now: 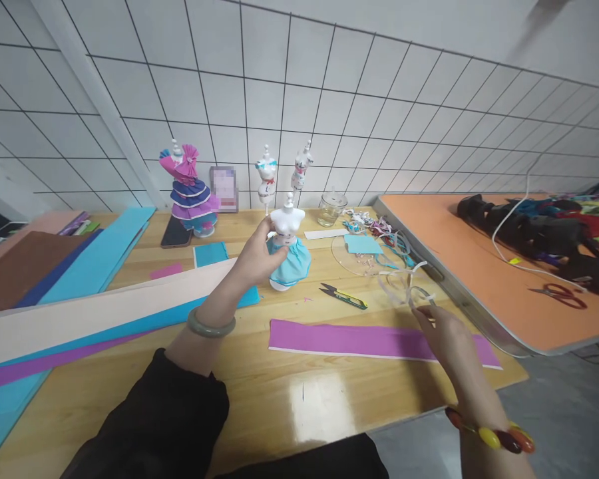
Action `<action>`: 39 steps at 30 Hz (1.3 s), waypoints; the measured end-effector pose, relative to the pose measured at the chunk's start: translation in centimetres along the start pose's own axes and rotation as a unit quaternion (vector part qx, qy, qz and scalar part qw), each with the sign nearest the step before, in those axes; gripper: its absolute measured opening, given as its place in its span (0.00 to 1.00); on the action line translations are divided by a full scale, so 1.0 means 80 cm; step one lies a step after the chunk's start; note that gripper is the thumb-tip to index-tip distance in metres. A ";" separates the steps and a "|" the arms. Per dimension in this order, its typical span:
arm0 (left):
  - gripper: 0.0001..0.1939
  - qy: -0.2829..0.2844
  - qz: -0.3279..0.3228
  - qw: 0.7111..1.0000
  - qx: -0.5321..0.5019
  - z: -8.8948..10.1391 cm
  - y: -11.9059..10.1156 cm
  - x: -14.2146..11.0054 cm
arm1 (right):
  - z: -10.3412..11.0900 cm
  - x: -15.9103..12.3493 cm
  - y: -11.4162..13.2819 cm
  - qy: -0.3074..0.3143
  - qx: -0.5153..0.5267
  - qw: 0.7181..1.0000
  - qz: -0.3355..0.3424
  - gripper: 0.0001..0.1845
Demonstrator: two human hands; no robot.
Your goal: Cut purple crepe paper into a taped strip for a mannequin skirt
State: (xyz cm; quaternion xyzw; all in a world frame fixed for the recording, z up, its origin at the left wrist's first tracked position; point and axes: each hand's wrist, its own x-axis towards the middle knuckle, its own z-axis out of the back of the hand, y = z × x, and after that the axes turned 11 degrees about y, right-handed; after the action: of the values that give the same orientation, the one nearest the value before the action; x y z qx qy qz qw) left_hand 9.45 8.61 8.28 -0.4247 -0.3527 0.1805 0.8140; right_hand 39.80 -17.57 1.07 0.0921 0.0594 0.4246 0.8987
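My left hand (262,253) is closed around the waist of a small white dress form (286,223), which stands upright on the table. A gathered light-blue skirt (293,263) hangs from it. To the right, my right hand (444,332) pinches a thin whitish ribbon (408,283), its loops hanging above the table. Under that hand lies a flat purple fabric strip (344,339) with a white edge. Yellow-handled thread snips (344,297) rest between the two hands.
Behind stand a dress form in a ruffled pink and blue dress (192,193) and two smaller ones. Coloured fabric strips (104,309) cover the left side. A glass jar (331,207) and ribbon scraps (372,226) sit at the back right. Red scissors (562,294) lie on an orange table (459,259).
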 end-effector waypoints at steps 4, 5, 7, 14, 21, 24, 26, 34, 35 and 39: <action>0.27 0.016 -0.020 1.000 -0.015 0.003 -0.001 0.000 | 0.017 -0.018 0.016 -0.025 0.119 0.993 -0.005 0.18; 0.28 0.016 -0.020 1.000 -0.014 0.004 -0.003 0.000 | 0.022 -0.023 0.023 -0.029 0.143 0.989 -0.006 0.18; 0.31 0.013 -0.015 1.000 -0.007 0.006 -0.006 -0.001 | 0.030 -0.030 0.038 -0.037 0.161 0.986 -0.010 0.18; 0.37 0.030 0.011 0.999 0.005 0.018 -0.019 -0.009 | 0.041 -0.048 0.079 -0.119 0.099 0.987 0.053 0.17; 0.41 0.008 0.046 0.996 0.074 0.049 -0.048 -0.021 | 0.038 -0.050 0.107 -0.273 -0.024 0.946 0.172 0.12; 0.29 -0.092 0.013 0.986 0.138 0.054 -0.075 -0.027 | 0.040 -0.051 0.120 -0.329 -0.046 0.917 0.222 0.08; 0.17 -0.130 -0.036 0.979 0.156 0.045 -0.093 -0.032 | 0.043 -0.054 0.129 -0.349 -0.039 0.900 0.259 0.04; 0.15 0.148 -0.132 0.978 0.064 -0.043 -0.109 -0.041 | 0.053 -0.078 0.178 -0.285 0.054 0.912 0.289 0.03; 0.16 0.165 -0.113 0.978 0.061 -0.051 -0.106 -0.041 | 0.055 -0.081 0.183 -0.272 0.059 0.914 0.296 0.03; 0.15 0.205 -0.040 0.975 0.071 -0.064 -0.096 -0.041 | 0.060 -0.088 0.197 -0.237 0.067 0.912 0.329 0.02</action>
State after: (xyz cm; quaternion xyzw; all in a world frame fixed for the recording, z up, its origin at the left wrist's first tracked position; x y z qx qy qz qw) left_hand 10.93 -0.63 11.18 -0.3796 -0.1816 0.0811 0.9035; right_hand 24.41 -13.75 9.39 0.2638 -0.1606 0.6574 0.6874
